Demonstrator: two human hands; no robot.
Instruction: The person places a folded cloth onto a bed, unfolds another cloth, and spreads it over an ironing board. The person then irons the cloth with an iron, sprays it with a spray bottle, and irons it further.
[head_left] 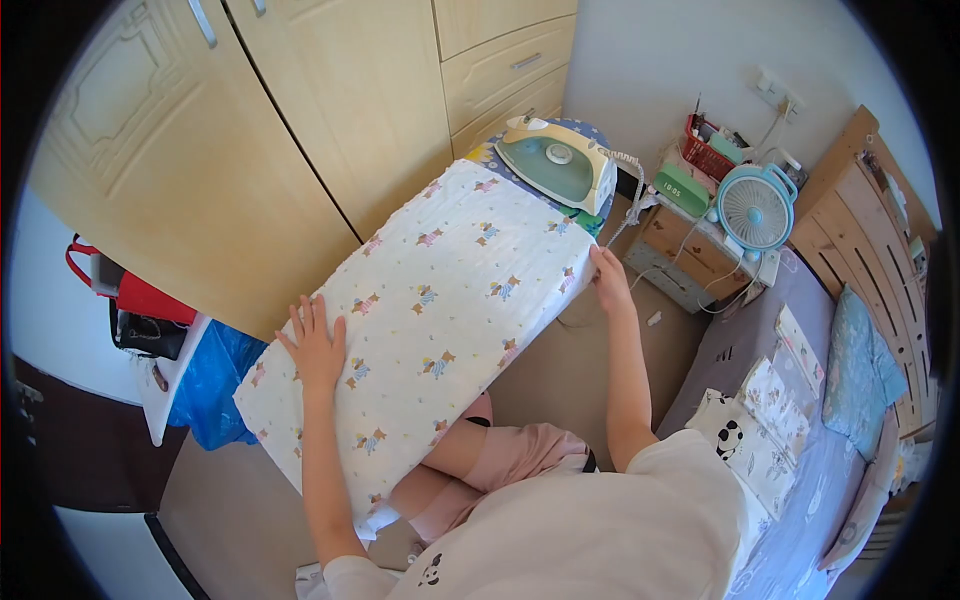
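Note:
A white cloth (440, 300) printed with small cartoon animals lies spread over an ironing board (590, 130), whose blue patterned cover shows at the far end. My left hand (316, 350) rests flat on the cloth near its left edge, fingers spread. At the cloth's right edge, my right hand (608, 278) is closed, with the edge pinched between thumb and fingers. Beyond the cloth, a cream and green iron (557, 160) lies at the board's far end, a coiled cord running from its right side.
Wooden wardrobe doors (330, 100) stand close behind the board. A small cabinet (672, 245) at the right bears a blue fan (755, 212), a green clock (682, 188) and a red basket (708, 150). Folded clothes (755, 430) lie on the bed (700, 355). A blue bag (215, 390) hangs at left.

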